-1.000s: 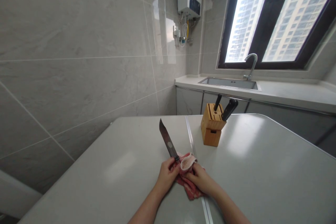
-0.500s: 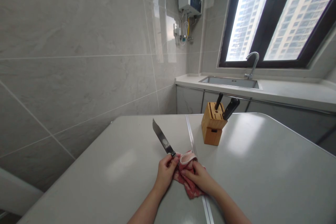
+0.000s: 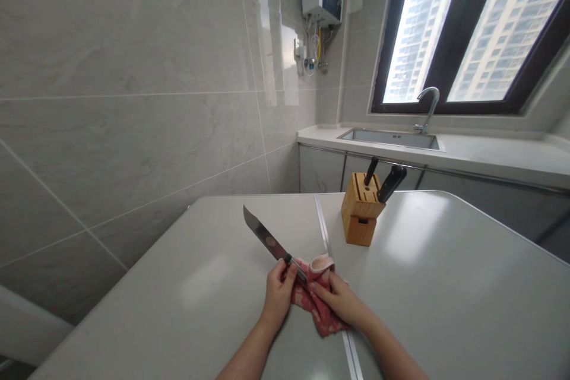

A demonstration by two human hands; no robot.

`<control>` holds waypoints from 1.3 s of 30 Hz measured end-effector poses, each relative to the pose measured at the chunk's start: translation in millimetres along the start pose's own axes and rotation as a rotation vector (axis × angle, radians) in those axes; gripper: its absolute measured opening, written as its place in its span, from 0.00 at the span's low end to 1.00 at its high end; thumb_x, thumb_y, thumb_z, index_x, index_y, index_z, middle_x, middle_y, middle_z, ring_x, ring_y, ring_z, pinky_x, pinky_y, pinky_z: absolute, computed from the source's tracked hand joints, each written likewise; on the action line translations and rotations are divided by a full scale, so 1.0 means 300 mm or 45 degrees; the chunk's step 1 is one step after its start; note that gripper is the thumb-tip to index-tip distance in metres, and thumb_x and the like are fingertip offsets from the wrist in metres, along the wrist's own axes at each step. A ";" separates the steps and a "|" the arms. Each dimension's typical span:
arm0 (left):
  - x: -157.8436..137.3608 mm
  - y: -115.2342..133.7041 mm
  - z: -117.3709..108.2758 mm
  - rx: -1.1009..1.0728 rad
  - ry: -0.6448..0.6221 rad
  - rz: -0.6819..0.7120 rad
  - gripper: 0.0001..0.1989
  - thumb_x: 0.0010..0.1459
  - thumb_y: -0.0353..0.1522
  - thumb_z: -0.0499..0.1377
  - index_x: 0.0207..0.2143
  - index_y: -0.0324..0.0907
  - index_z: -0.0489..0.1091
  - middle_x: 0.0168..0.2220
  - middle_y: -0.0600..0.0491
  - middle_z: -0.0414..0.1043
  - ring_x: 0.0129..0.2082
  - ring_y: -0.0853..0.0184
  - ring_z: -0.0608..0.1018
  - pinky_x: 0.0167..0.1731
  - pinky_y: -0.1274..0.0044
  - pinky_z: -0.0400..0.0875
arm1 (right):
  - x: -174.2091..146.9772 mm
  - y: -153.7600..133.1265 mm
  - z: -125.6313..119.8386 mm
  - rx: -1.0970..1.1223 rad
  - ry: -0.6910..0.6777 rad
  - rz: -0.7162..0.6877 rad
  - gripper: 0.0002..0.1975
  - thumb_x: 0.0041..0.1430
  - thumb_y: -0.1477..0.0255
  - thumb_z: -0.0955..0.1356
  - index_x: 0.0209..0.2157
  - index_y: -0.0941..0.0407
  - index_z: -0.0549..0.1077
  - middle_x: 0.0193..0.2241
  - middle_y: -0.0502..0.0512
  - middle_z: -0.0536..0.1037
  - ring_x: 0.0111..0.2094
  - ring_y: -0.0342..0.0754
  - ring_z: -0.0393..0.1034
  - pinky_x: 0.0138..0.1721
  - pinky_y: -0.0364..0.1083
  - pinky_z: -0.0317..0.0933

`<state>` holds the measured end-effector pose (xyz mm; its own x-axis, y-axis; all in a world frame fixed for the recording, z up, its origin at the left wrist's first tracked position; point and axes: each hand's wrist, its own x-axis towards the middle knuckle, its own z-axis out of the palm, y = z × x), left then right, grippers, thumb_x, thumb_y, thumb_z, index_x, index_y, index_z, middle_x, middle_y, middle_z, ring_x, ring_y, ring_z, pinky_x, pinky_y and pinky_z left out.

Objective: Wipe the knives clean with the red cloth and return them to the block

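A knife (image 3: 266, 239) with a long blade points up and to the left over the table, its dark handle running into a red and white cloth (image 3: 327, 320). My left hand (image 3: 279, 288) is closed, thumb and fingers pinching at the handle's front end, close to the blade. Through the cloth, my right hand (image 3: 341, 297) grips around the rear of the handle. Folds of the cloth hide that end, and its lower corner hangs below my right hand.
Beyond my hands a wooden knife block (image 3: 361, 214) with two black-handled knives stands on the white table (image 3: 200, 285). A metal strip (image 3: 323, 222) crosses the tabletop. Behind are a counter with a sink (image 3: 392, 139) and a faucet (image 3: 430, 110).
The knife has swung to the left, its tip now lower and further left. More of the handle shows between my hands. Both hands have stayed nearly in place.
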<state>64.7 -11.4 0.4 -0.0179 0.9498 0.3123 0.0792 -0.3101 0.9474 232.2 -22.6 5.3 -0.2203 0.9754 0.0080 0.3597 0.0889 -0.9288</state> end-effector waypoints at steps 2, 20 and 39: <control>-0.001 0.003 -0.001 -0.005 0.013 -0.005 0.18 0.56 0.44 0.55 0.32 0.37 0.72 0.31 0.50 0.73 0.33 0.64 0.73 0.33 0.77 0.66 | 0.001 -0.003 0.000 0.023 0.009 0.007 0.17 0.51 0.58 0.66 0.34 0.58 0.72 0.32 0.54 0.76 0.36 0.52 0.69 0.39 0.49 0.62; 0.013 -0.003 -0.018 -0.039 0.160 0.013 0.15 0.57 0.42 0.54 0.32 0.38 0.70 0.28 0.53 0.71 0.31 0.66 0.72 0.33 0.78 0.66 | 0.032 0.074 0.015 0.158 0.105 0.033 0.22 0.48 0.53 0.66 0.34 0.58 0.73 0.32 0.55 0.77 0.36 0.53 0.69 0.40 0.49 0.62; -0.016 0.005 0.023 0.079 -0.116 0.026 0.17 0.57 0.41 0.54 0.33 0.37 0.73 0.31 0.50 0.73 0.32 0.65 0.72 0.33 0.78 0.65 | 0.013 0.047 0.014 0.136 -0.025 -0.020 0.22 0.50 0.54 0.66 0.34 0.60 0.72 0.32 0.55 0.77 0.36 0.52 0.70 0.39 0.48 0.63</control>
<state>71.6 -16.0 -0.1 0.0750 0.9439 0.3215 0.1406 -0.3292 0.9337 232.6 -18.3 -9.3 -0.2434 0.9698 0.0167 0.2577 0.0813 -0.9628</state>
